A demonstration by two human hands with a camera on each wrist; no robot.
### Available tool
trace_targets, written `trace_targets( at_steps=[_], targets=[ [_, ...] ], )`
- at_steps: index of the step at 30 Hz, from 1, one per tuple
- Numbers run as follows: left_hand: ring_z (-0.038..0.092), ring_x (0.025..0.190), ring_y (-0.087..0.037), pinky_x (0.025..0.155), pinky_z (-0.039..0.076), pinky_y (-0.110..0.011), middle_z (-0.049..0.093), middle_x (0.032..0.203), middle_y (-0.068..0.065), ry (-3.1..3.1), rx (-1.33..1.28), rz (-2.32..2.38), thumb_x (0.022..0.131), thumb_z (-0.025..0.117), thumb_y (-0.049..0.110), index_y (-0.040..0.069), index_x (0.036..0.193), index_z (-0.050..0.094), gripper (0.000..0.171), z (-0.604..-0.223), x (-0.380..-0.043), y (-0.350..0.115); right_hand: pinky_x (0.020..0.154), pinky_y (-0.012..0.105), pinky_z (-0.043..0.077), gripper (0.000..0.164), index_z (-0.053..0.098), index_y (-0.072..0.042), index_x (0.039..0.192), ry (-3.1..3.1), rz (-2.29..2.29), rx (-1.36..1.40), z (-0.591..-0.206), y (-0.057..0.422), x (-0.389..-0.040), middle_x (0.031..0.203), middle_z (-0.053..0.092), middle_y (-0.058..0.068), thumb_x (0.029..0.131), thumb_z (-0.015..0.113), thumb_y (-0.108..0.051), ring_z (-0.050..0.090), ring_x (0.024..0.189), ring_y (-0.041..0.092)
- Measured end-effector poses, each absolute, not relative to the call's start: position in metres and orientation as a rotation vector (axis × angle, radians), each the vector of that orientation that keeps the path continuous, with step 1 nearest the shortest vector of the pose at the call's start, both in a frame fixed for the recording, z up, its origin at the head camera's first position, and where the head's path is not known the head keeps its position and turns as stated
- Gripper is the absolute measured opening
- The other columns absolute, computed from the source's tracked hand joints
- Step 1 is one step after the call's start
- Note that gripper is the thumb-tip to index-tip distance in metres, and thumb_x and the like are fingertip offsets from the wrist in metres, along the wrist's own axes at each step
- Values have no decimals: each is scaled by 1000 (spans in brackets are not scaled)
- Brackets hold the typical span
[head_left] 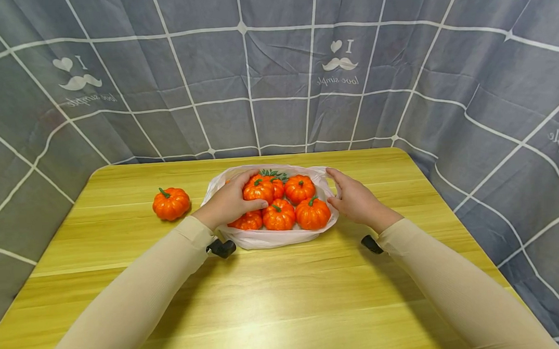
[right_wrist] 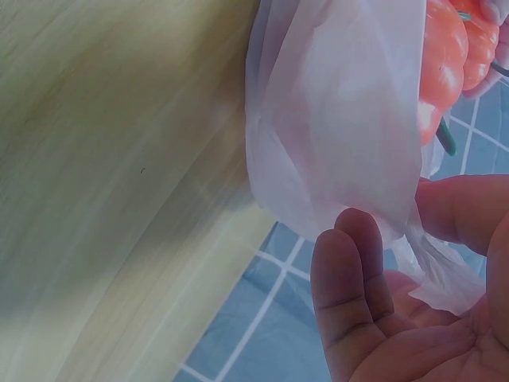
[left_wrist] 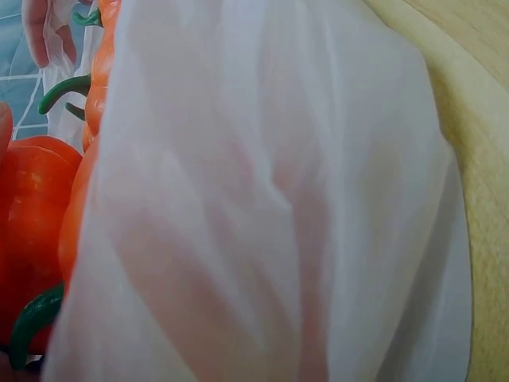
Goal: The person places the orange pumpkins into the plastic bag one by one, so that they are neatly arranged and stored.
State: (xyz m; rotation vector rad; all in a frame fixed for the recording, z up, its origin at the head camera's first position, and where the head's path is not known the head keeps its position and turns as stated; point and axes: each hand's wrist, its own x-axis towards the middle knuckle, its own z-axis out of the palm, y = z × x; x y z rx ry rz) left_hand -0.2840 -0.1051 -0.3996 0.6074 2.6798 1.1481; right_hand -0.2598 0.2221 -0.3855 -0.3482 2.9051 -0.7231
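A white plastic bag (head_left: pixel 273 241) lies spread on the table, its mouth facing up. Several orange toy pumpkins (head_left: pixel 313 213) with green stems sit inside it. My left hand (head_left: pixel 231 198) reaches over the bag's left rim and grips one pumpkin (head_left: pixel 258 189) between thumb and fingers. At the bag's right edge, my right hand (head_left: pixel 355 200) holds the plastic between curved fingers and thumb; the right wrist view shows a loose flap of the bag (right_wrist: pixel 445 274) in the palm. White plastic covers most of the left wrist view, hiding much of the left hand.
A single pumpkin (head_left: pixel 171 203) stands on the wooden table (head_left: pixel 275 299) left of the bag. Green leaves (head_left: pixel 274 174) show at the bag's far side. A grey checked curtain (head_left: pixel 279 65) hangs behind the table and along both sides.
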Motion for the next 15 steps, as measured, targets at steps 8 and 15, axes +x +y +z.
trace_targets(
  at_steps=[8, 15],
  targets=[
    [47, 147, -35, 125, 37, -54, 40, 167, -12, 2688, 603, 1124, 92, 82, 41, 19, 166, 29, 94, -397, -283, -105, 118, 56, 45, 83, 22, -7, 168, 2907, -718, -347, -384, 222, -259, 167, 40, 20, 101, 70, -15, 57, 135, 38],
    [42, 150, -38, 125, 35, -56, 34, 170, -14, 2721, 613, 1104, 90, 83, 41, 17, 165, 32, 94, -391, -281, -106, 109, 53, 53, 82, 23, -6, 167, 2918, -708, -352, -383, 222, -257, 166, 42, 20, 100, 70, -15, 63, 109, 33]
  ],
)
